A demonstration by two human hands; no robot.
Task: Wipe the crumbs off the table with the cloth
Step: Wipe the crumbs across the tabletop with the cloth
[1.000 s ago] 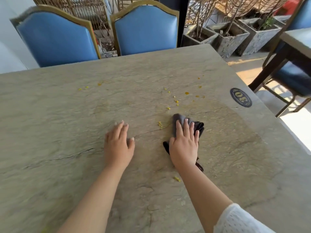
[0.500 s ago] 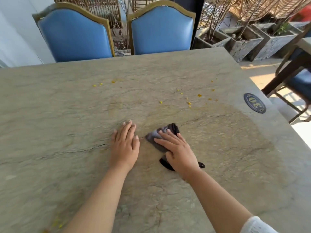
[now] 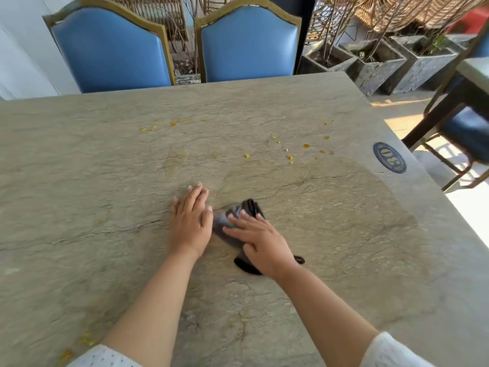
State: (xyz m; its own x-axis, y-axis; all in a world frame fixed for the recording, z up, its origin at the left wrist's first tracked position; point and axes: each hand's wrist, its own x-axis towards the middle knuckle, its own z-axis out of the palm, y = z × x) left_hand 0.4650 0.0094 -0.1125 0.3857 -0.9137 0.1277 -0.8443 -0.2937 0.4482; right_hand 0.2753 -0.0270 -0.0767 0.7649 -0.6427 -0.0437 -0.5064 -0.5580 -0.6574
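- My right hand (image 3: 264, 242) presses the dark cloth (image 3: 232, 221) flat on the counter (image 3: 79, 207), fingers straight.
- My left hand (image 3: 190, 223) lies open beside it, thumb touching the cloth.
- Yellow crumbs (image 3: 289, 157) lie farther ahead.

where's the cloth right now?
Head view, middle of the table: the dark cloth lies under the right hand, just right of the left hand, nearer than the yellow crumbs.

Right hand (image 3: 264, 245) presses cloth (image 3: 232, 221) beside flat left hand (image 3: 190, 223).
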